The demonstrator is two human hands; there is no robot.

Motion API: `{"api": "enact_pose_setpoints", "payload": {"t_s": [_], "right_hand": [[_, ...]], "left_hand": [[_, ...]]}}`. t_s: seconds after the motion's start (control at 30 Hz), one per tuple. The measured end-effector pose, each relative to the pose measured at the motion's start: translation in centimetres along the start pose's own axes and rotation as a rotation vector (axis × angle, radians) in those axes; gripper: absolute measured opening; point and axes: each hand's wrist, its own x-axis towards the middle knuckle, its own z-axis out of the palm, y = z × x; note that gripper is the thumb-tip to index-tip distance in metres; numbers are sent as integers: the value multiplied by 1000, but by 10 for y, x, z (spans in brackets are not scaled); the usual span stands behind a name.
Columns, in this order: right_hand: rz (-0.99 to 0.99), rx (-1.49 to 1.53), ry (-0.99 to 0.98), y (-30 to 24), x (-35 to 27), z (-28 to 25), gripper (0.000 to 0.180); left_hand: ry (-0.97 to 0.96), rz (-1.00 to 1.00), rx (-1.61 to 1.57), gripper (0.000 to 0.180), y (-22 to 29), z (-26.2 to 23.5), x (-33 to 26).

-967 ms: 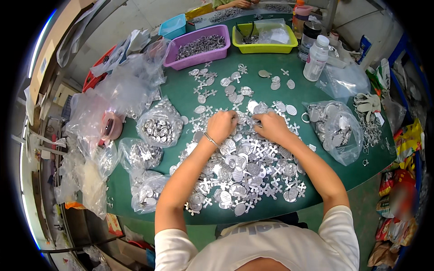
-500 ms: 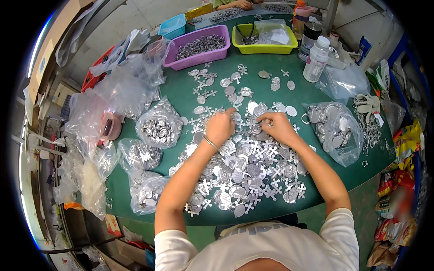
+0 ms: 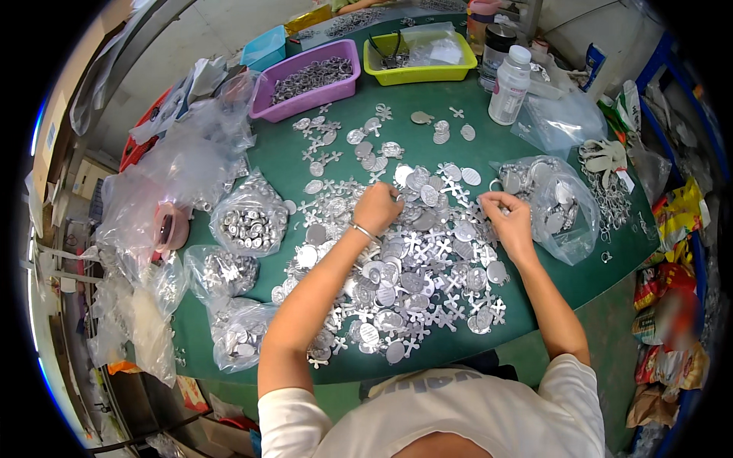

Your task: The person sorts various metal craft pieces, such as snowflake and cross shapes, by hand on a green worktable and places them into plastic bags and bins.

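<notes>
Left hand [image 3: 378, 208] and right hand [image 3: 508, 217] are curled, holdings indeterminable, with pendant heap [image 3: 412, 282] at six o'clock apparently outstanding, small clusters [image 3: 391, 149] apart at twelve

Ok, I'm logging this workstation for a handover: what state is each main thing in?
Left hand: curled; grip unclear.
Right hand: closed to a pinch; grip unclear.
Medal-and-cross pile: loose, overlapping.
Clear bag beside right hand: bulging with silvery pieces.
Purple tray: uncovered, holding many small metal pieces.
Yellow-green tray: uncovered, partly filled.
Blue tray: upright; contents unclear.
White bottle: upright, capped.
</notes>
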Motion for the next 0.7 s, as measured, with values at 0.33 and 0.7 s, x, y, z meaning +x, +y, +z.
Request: {"api": "enact_pose_setpoints", "payload": {"t_s": [0.33, 0.7], "right_hand": [[-409, -698, -128, 8, -38, -1, 23], [-585, -692, -205, 15, -53, 9, 16]], "left_hand": [[-45, -42, -109, 26, 1, -1, 1], [151, -12, -348, 20, -19, -2, -7]]}}
